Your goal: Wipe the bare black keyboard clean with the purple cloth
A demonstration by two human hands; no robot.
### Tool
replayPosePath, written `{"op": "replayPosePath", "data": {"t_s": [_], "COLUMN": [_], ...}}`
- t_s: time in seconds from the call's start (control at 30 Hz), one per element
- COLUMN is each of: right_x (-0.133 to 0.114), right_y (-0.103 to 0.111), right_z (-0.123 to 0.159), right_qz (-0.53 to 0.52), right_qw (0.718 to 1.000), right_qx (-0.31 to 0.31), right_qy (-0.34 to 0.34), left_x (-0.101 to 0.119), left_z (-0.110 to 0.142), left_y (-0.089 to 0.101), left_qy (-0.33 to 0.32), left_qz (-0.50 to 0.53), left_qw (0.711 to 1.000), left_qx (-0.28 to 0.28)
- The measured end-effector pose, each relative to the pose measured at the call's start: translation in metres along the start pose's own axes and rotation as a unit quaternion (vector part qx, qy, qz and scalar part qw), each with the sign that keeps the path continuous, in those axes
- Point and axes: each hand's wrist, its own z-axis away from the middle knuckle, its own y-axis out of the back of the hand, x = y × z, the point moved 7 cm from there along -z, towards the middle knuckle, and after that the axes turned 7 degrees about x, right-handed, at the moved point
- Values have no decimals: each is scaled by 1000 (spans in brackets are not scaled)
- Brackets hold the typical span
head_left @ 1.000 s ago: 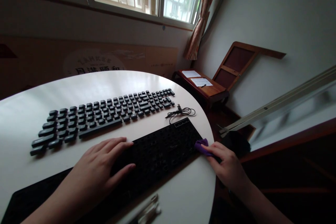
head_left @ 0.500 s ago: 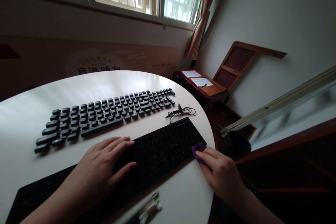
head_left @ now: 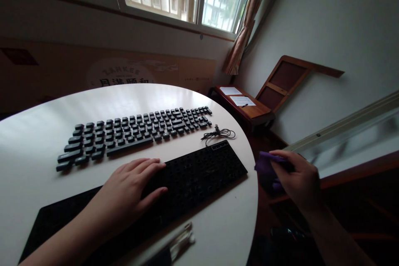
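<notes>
White table [head_left: 222, 216]: left grip [head_left: 132, 187] apart on black keyboard [head_left: 199, 174]; right grip [head_left: 301, 181] clamped on purple cloth [head_left: 264, 165].

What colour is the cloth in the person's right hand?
Purple; the cloth in the right hand shows in the head view.
</notes>
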Motion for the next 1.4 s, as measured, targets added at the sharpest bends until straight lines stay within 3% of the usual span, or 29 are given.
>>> {"op": "replayPosePath", "data": {"t_s": [0.07,0.23,0.3,0.43,0.53,0.6,0.67,0.7,0.77,0.83,0.93,1.03,1.1,1.17,1.2,1.23,1.33,1.4], "right_x": [3,-16,-21,-33,-47,-54,-54,-48,-31,-17,9,37,41,30,18,3,-40,-51], "right_y": [-3,-48,-58,-61,-49,-37,-19,-6,15,23,7,-16,-26,-33,-36,-37,-34,-35], "right_z": [-8,8,22,53,67,73,80,75,59,47,31,21,17,12,10,8,8,4], "right_qz": [-4,-51,-61,-86,-106,-156,-232,-252,-286,-299,-293,-254,-234,-253,-276,-301,-353,-359], "right_qw": [1000,988,983,974,958,916,825,802,792,780,802,846,865,862,850,829,726,701], "right_qx": [14,-145,-175,-209,-263,-367,-516,-540,-531,-539,-487,-358,-303,-319,-359,-415,-584,-615], "right_qy": [-1,17,4,6,35,36,0,-36,-94,-108,-186,-302,-326,-301,-269,-224,-80,-40], "left_x": [0,1,1,3,4,5,5,5,4,3,2,1,2,2,2,2,2,2], "left_z": [1,2,2,1,-1,-1,-1,-1,-1,0,1,2,2,2,1,1,1,1], "left_y": [1,1,1,3,3,3,3,3,3,2,2,2,3,3,4,4,4,4], "left_qy": [-4,-16,-16,-12,-11,-11,-12,-12,-13,-16,-16,-16,-16,-14,-13,-12,-9,-9], "left_qz": [2,4,6,14,16,16,14,13,12,11,11,11,13,16,17,17,15,16], "left_qw": [1000,1000,1000,1000,1000,1000,1000,1000,1000,1000,1000,1000,1000,1000,1000,1000,1000,1000], "left_qx": [6,10,9,9,0,-5,-4,-3,-1,-3,-5,-2,0,1,2,0,-6,-8]}}
